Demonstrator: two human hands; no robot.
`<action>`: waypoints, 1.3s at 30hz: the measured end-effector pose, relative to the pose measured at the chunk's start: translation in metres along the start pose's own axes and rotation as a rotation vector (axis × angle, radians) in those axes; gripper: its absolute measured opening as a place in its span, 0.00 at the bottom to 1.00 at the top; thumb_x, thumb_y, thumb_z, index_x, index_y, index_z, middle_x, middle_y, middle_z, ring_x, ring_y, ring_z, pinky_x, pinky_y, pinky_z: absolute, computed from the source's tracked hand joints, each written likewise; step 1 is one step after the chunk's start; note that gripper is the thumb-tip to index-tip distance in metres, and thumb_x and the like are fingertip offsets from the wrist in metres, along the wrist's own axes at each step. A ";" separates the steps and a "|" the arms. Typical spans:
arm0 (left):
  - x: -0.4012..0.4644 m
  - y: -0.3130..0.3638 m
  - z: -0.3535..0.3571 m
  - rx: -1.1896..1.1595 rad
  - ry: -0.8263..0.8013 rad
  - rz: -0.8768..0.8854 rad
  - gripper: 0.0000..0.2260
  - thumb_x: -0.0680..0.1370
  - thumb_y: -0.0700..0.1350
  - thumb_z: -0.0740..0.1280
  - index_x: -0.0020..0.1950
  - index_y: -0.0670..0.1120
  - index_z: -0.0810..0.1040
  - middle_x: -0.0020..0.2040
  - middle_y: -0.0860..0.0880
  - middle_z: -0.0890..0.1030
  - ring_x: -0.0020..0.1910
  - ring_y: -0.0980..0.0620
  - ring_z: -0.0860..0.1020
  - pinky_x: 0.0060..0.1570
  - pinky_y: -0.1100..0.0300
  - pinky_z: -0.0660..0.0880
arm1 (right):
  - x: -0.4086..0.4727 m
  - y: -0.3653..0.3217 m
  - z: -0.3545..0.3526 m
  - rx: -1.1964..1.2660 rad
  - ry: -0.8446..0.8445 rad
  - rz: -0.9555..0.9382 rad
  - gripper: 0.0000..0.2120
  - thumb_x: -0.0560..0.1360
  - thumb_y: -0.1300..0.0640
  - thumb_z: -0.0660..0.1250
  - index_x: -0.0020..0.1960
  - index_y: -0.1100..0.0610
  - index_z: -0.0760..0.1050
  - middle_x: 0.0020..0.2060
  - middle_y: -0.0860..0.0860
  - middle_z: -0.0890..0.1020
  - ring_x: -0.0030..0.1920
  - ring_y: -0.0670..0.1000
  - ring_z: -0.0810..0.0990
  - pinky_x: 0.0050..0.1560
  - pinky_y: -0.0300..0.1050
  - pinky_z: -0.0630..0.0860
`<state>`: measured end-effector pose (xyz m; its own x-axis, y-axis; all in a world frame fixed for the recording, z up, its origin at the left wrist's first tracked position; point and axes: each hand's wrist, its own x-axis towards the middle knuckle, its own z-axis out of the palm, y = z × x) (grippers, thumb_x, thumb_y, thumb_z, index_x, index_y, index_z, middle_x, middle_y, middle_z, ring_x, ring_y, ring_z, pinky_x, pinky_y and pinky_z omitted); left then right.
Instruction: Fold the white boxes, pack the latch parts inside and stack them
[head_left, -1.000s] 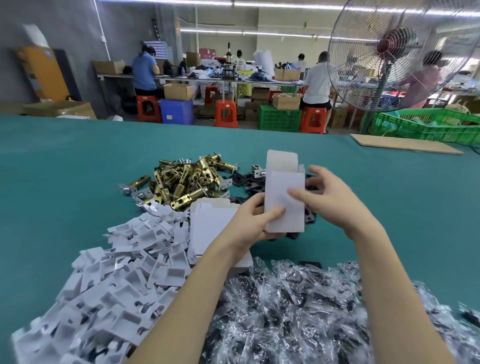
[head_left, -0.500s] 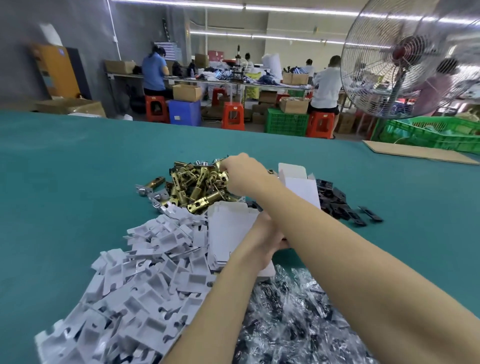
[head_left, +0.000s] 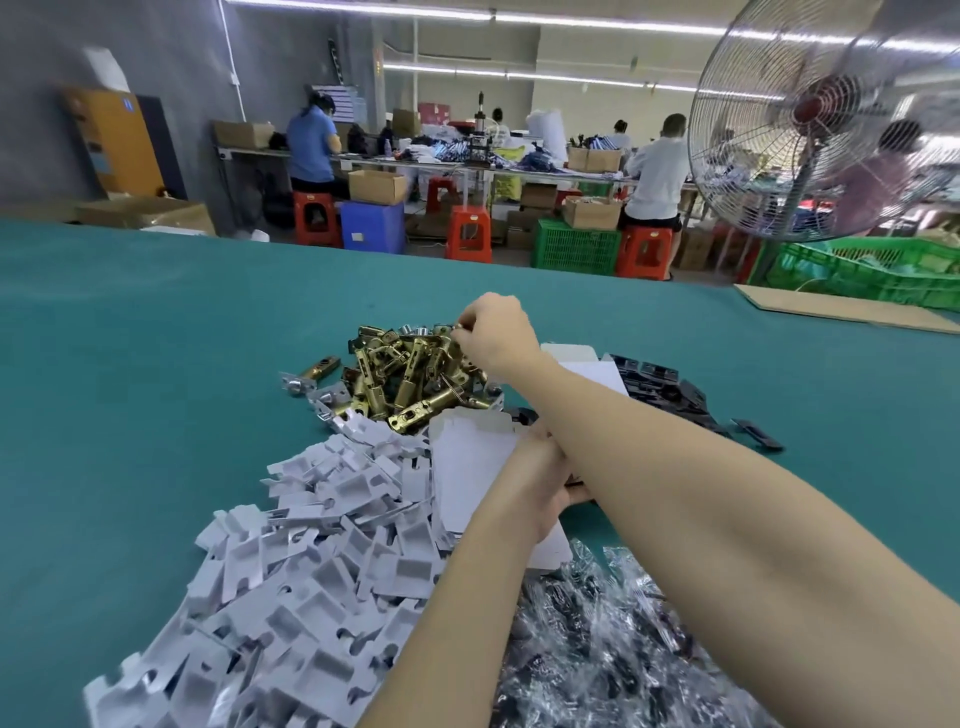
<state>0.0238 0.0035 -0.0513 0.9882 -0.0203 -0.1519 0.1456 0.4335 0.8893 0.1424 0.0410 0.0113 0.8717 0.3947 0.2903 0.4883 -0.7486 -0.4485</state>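
Observation:
My right hand reaches across to the far side of the heap of brass latch parts, and its fingertips pinch a silver-ended latch there. My right forearm crosses over my left hand and covers most of it. That hand holds an opened white box, whose upper end shows beyond the forearm. A stack of flat white boxes lies just left of my left hand.
A big pile of white card inserts spreads at the near left, and crinkled clear plastic bags lie at the near right. Black plastic parts sit right of the box. A cardboard sheet, green crates and a fan stand far right.
My right hand let go of the white box and swung left across to the brass latch pile, where it now pinches a latch. My left hand kept the box and lowered it.

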 end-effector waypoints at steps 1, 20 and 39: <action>0.002 -0.003 0.000 0.046 -0.001 0.018 0.14 0.79 0.45 0.64 0.63 0.44 0.75 0.47 0.43 0.72 0.45 0.46 0.72 0.37 0.60 0.79 | 0.003 0.001 -0.006 0.078 0.024 0.048 0.10 0.78 0.57 0.69 0.55 0.60 0.85 0.51 0.59 0.85 0.50 0.59 0.84 0.55 0.51 0.82; -0.005 0.001 0.004 0.128 0.003 -0.019 0.19 0.79 0.42 0.72 0.68 0.47 0.73 0.61 0.47 0.81 0.58 0.44 0.82 0.49 0.46 0.84 | -0.042 0.041 -0.152 1.114 0.195 0.300 0.03 0.77 0.63 0.74 0.49 0.63 0.82 0.41 0.58 0.88 0.41 0.53 0.88 0.39 0.40 0.83; -0.005 0.005 -0.004 0.293 -0.098 0.056 0.23 0.75 0.31 0.73 0.65 0.52 0.78 0.56 0.46 0.86 0.53 0.46 0.85 0.49 0.47 0.84 | -0.158 0.096 -0.149 0.940 0.476 0.285 0.12 0.73 0.53 0.79 0.45 0.60 0.81 0.36 0.53 0.87 0.40 0.54 0.89 0.40 0.42 0.84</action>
<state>0.0189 0.0092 -0.0481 0.9929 -0.0967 -0.0694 0.0842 0.1587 0.9837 0.0457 -0.1726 0.0488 0.9517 -0.1266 0.2797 0.2827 0.0060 -0.9592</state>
